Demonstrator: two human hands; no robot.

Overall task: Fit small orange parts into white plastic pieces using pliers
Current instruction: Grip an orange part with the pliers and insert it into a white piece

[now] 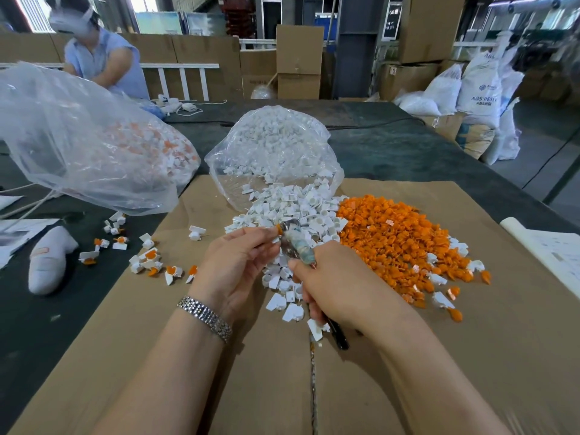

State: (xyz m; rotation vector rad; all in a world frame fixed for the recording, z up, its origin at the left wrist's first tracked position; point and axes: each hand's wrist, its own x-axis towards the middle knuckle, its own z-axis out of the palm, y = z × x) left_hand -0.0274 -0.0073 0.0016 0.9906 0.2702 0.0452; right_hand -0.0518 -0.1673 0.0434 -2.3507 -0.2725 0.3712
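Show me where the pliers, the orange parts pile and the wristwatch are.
pliers point(296, 249), head view, on the wrapped handle between the hands.
orange parts pile point(392, 233), head view, middle of the heap.
wristwatch point(205, 318), head view, on the metal band at the left wrist.

Bright, even daylight comes from the far windows point(163, 7). Shadows are soft, the plastic bag point(78, 146) shows glare, and the edges bend with wide-angle distortion.

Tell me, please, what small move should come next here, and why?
Probably squeeze the pliers shut: the right hand grips them, and their tip sits against the small orange part pinched by the left hand, apparently not yet pressed home.
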